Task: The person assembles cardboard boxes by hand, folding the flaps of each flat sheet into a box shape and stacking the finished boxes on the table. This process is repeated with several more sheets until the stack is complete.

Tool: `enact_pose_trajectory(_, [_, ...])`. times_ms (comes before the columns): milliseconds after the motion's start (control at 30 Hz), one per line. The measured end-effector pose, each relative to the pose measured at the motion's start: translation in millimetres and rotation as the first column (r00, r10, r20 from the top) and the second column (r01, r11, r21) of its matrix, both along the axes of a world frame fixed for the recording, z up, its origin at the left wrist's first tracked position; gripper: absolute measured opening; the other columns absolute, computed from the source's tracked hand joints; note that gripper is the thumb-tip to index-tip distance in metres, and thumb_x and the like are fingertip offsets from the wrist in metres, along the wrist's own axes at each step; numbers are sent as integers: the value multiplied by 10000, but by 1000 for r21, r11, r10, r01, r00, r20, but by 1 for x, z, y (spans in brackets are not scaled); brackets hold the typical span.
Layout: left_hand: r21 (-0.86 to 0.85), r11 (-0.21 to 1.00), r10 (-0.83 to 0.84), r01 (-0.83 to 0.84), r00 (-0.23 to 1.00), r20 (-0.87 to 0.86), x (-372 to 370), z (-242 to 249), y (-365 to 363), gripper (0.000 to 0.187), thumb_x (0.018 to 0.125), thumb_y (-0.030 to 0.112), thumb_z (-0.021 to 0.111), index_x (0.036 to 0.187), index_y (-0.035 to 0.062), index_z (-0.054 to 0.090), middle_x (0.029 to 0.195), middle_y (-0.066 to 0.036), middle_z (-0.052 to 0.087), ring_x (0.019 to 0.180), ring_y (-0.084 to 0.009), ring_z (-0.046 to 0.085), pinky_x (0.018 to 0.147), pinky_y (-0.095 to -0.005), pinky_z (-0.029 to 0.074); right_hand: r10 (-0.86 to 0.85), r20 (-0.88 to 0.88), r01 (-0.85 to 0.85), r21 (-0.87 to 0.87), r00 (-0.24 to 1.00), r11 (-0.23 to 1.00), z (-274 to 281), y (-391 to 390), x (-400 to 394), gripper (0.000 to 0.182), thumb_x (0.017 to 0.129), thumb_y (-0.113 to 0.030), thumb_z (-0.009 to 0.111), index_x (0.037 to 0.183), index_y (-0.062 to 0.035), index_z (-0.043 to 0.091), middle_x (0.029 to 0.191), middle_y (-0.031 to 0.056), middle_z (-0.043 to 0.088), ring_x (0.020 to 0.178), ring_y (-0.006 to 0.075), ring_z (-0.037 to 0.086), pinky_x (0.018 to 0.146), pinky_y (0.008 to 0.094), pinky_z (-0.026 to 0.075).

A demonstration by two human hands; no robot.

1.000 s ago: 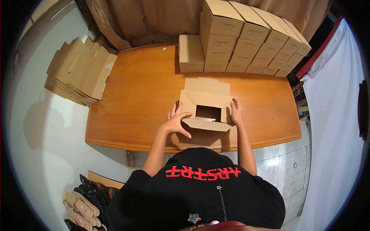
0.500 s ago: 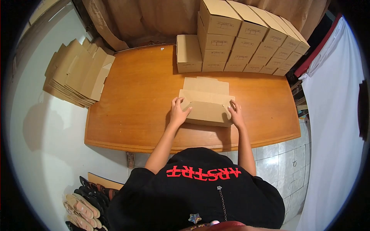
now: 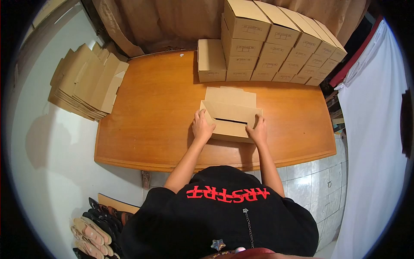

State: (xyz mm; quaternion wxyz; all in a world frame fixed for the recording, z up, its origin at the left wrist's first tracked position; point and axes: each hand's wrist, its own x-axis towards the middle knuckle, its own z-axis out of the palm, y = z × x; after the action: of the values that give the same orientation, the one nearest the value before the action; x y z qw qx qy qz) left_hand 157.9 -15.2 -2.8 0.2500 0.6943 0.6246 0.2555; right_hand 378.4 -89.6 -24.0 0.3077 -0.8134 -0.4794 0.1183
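Note:
A brown cardboard box (image 3: 233, 113) stands partly folded near the front of the wooden table, its back flap (image 3: 230, 95) raised and lying away from me. A dark slit shows between its inner panels. My left hand (image 3: 202, 126) grips the left end, fingers at the side wall and thumb on the front panel. At the right end my right hand (image 3: 258, 129) is closed on the corner, its thumb and fingers about the side wall and the front edge. Parts of both hands' fingertips are hidden by the cardboard.
Closed boxes with printed fronts are stacked (image 3: 276, 47) at the table's back right. Flat cardboard blanks (image 3: 86, 82) lean in a pile at the left. The wooden table (image 3: 151, 108) has a rounded front edge. Sandals (image 3: 92, 233) sit on the floor at lower left.
The front panel has folded inward and down, leaving a dark slit. My right hand has shifted slightly inward with its thumb on the panel; my left hand stays at its end.

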Motion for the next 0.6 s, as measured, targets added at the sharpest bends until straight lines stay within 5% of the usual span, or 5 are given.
enact_pose_trajectory(133, [-202,979,69,-24,973,218,-14,-1,2,644,725,254,695,1249,20,403,1237,-202,463,1100,-338,494,894,-387,425,-49,-50,51,38,998,998,1,-3,0,656,729,-275,658,1280,-82,358,1219,225,417,1066,391,489,859,430,440])
enact_pose_trajectory(300, [-574,790,184,212,812,554,-45,-6,-1,645,772,256,664,1291,-9,387,1200,-176,533,1107,-247,508,907,-322,409,-89,-91,96,76,992,992,1,0,1,671,785,-293,603,1327,-43,295,1262,241,411,1134,388,447,919,427,396])
enact_pose_trajectory(400, [-481,860,224,170,720,656,-47,12,-14,665,770,229,671,1320,20,363,1227,-143,508,1125,-214,477,914,-316,397,-98,-120,113,126,988,986,12,-3,-5,670,802,-270,589,1328,-1,272,1304,247,386,1181,379,416,960,417,364])
enact_pose_trajectory(500, [-397,891,186,220,620,762,-44,39,-22,771,750,288,677,1373,84,270,1349,-166,336,1230,-280,349,969,-405,345,-103,-155,140,247,983,959,13,-1,-10,666,808,-249,586,1323,26,266,1327,255,359,1220,371,381,985,409,340])
enact_pose_trajectory(600, [-10,996,-34,88,478,878,-35,27,-14,784,700,166,732,1359,107,310,1295,-146,392,1195,-257,382,956,-388,358,-49,-198,122,379,979,917,16,5,-22,642,819,-222,579,1319,36,270,1334,261,339,1243,365,353,993,409,331])
